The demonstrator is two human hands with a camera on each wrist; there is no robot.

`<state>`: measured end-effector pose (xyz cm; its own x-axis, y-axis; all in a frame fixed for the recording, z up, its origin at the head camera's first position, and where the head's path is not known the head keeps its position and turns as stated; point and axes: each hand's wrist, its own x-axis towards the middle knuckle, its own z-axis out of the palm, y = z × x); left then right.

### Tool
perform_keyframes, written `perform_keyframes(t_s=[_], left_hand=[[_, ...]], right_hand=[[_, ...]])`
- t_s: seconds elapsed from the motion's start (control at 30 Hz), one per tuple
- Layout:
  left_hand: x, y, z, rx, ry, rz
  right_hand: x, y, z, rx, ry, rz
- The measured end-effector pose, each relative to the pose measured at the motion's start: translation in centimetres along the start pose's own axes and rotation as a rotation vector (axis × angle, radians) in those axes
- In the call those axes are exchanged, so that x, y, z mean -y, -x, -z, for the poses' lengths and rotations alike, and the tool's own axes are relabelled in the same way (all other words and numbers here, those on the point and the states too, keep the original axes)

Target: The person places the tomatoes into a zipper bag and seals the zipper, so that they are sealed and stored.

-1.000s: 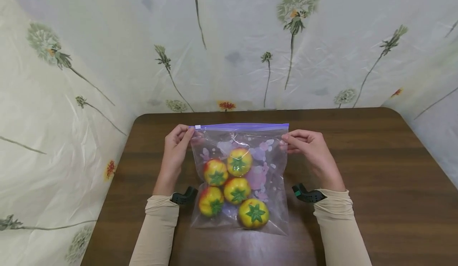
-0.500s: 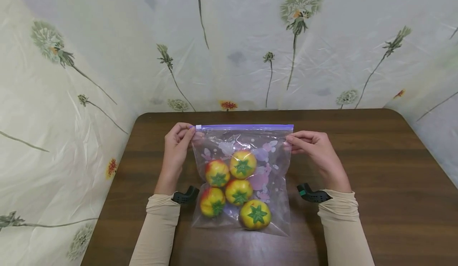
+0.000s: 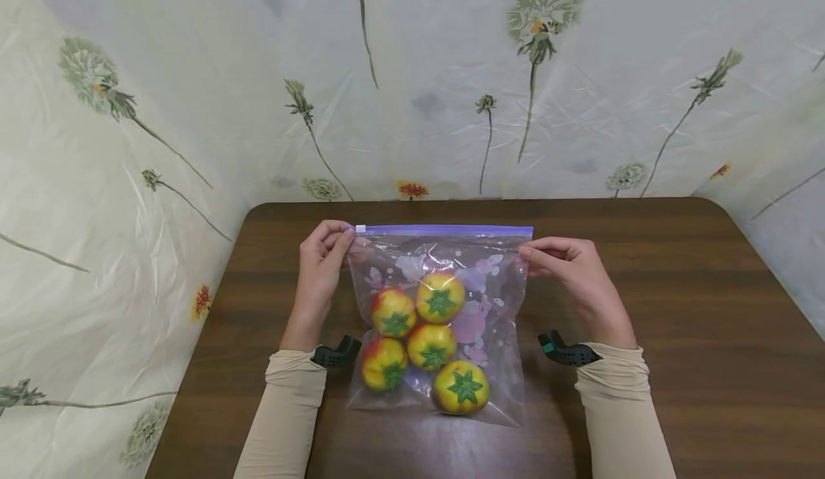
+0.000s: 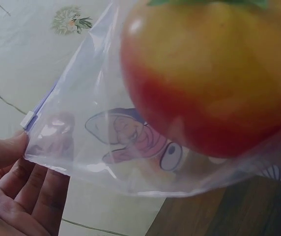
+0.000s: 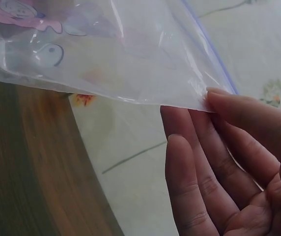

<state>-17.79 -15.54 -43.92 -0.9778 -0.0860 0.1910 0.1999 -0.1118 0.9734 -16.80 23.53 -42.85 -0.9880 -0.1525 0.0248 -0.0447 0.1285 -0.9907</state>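
A clear zipper bag (image 3: 496,386) with a purple top strip hangs between my two hands, printed with pink and lilac cartoon figures. Several yellow-red toy fruits with green star-shaped leaf caps, such as this toy fruit (image 3: 462,387), lie in its lower and left part. My left hand (image 3: 321,257) pinches the upper left corner, right beside the white slider (image 4: 28,120). On the other side my right hand (image 3: 573,268) pinches the bag's edge just under the strip, between thumb and fingers. In the left wrist view one toy fruit (image 4: 209,78) looms large behind the film.
Below the bag lies a brown wooden table (image 3: 683,321) with rounded far corners. A pale sheet (image 3: 425,49) printed with dandelions rises behind it and on the left. Dark bands with camera mounts (image 3: 567,350) sit at both wrists.
The bag and both hands sit slightly further right in the head view, the right hand more so, and the bag's top looks a little wider. Both grips stay the same.
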Motion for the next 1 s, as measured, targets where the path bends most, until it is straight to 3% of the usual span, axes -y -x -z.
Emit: perform_keyframes(t_s=[0.5, 0.8, 1.0], left_hand=[[0.22, -0.04, 0.04, 0.064, -0.007, -0.082], [0.12, 0.15, 0.14, 0.051, -0.052, -0.075], [0.11, 0.08, -0.14, 0.022, -0.048, -0.072]], right_hand=[[0.05, 0.11, -0.1, -0.05, -0.074, 0.086], [0.26, 0.17, -0.21, -0.065, 0.061, 0.103], [0.45, 0.15, -0.41, -0.107, 0.136, 0.192]])
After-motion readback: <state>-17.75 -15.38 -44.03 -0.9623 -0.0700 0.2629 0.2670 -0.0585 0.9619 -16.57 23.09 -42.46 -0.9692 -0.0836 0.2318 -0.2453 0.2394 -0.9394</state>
